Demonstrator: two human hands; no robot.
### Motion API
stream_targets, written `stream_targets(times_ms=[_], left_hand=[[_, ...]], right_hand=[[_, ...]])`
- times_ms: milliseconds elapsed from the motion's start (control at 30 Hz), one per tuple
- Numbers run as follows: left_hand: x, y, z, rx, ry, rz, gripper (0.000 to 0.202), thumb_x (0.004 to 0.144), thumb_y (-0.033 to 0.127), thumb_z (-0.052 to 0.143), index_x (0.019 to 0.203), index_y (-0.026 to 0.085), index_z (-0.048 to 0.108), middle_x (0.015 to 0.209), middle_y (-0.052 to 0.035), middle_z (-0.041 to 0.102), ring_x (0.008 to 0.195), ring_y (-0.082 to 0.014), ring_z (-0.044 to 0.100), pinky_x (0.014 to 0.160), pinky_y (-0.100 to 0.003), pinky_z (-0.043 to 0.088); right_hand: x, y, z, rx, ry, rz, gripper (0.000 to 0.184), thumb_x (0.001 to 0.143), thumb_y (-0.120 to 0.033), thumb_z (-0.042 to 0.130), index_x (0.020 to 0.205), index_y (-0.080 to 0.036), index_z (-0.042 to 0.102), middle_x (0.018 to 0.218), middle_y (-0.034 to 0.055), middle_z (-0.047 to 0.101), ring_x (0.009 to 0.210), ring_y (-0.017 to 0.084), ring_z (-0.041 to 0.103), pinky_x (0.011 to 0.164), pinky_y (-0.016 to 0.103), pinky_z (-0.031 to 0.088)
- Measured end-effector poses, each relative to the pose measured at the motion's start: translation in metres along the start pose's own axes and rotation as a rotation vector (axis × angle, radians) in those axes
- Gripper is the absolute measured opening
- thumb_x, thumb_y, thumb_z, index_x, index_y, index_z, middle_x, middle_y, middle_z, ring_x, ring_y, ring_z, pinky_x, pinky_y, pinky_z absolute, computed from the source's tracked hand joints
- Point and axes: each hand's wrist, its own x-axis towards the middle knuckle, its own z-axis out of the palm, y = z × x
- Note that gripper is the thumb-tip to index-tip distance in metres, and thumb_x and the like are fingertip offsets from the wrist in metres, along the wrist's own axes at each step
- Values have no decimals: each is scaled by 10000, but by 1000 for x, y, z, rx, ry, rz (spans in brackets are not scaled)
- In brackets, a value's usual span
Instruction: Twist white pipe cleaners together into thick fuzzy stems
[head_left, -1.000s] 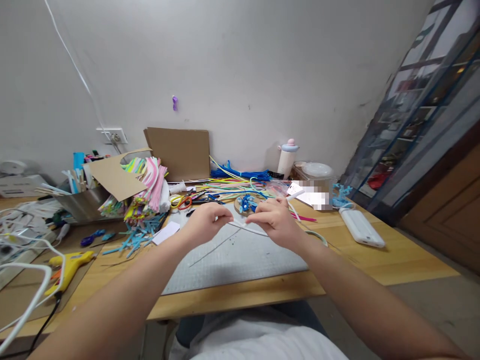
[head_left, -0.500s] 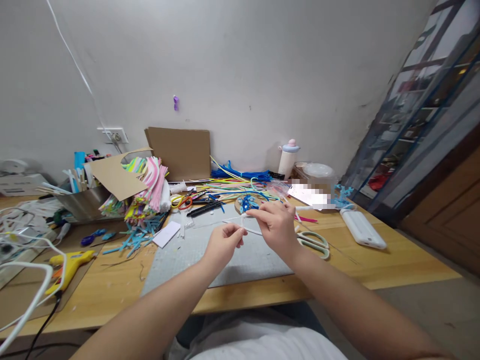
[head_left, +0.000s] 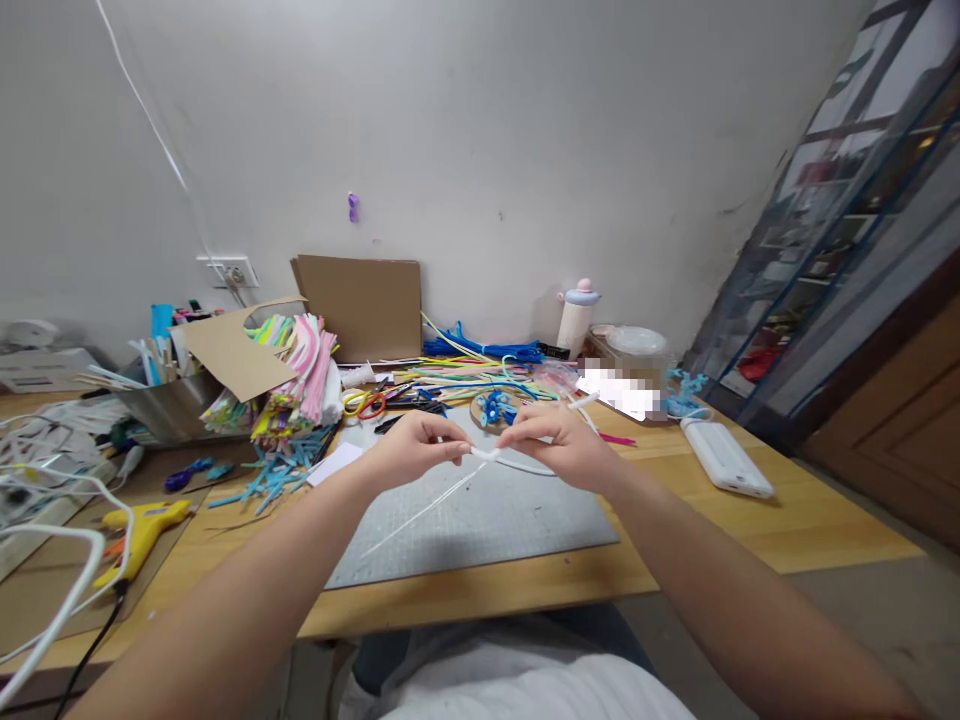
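Where the right hand point(head_left: 564, 450) pinches it, the white strip point(head_left: 485, 455) is hidden.

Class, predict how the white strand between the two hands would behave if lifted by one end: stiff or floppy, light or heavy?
The white strand is probably light, since it looks slender. It likely flexes easily, as it curves between the fingertips of the left hand and right hand, though an unseen wire could stiffen it.
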Motion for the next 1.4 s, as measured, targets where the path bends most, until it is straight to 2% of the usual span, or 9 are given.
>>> stream_targets(times_ms=[167,233,333,467,600,733,933,1133,1400], left_hand=[[1,-20,37,-203,209,-73,303,683,439,646,729,143,692,575,-8,583,498,-87,468,486,-208,357],[0,-23,56,-239,295,-113,336,719,460,597,774,137,670,555,7,549,437,-67,419,430,-197,309],[0,-24,73,-249,377,-173,342,764,460,531,758,133,630,540,18,522,379,-56,383,382,-194,264],[0,-21,69,-160,381,-216,266,746,390,547,679,143,616,488,29,501,338,-69,386,359,-204,244],[-5,-11,45,-6,351,-138,208,691,316,617,557,157,626,475,32,487,448,-87,419,431,-208,258],[-7,0,22,50,264,-58,143,678,293,647,613,172,684,576,11,575,563,-109,450,496,-217,295],[-3,-6,11,-538,-53,-150,187,657,300,718,699,124,671,473,44,462,391,-30,260,400,-202,133],[-5,-13,30,-742,-8,-155,169,708,302,645,742,170,544,645,9,544,479,-48,421,433,-162,255],[6,-22,38,-695,220,-43,109,681,251,602,750,173,571,560,32,496,456,-65,421,441,-184,311]], right_hand=[[4,9,18,339,175,262,196,817,-339,569,885,-221,710,852,24,664,828,178,580,731,304,403],[4,11,27,250,288,260,190,827,-322,562,897,-230,713,862,28,667,838,179,583,765,319,391],[1,7,35,-184,415,172,189,860,-259,537,895,-288,721,795,18,647,830,181,547,831,375,297],[-4,-4,33,-635,350,31,244,867,-181,520,942,-330,698,792,15,625,852,197,487,828,415,199],[-5,-11,23,-717,203,-57,261,868,-148,500,905,-314,698,767,17,608,827,190,460,810,407,188],[-2,-15,9,-520,66,-78,272,884,-166,497,868,-335,709,736,-3,601,800,160,471,807,379,205],[3,-15,2,71,-75,94,207,869,-312,524,883,-250,721,774,8,649,768,141,553,749,295,350],[4,-9,20,515,-38,383,245,770,-368,594,903,-198,712,908,34,695,886,198,588,790,312,411],[8,-5,28,553,39,464,261,737,-348,601,918,-198,713,886,28,690,867,185,580,788,312,407]])
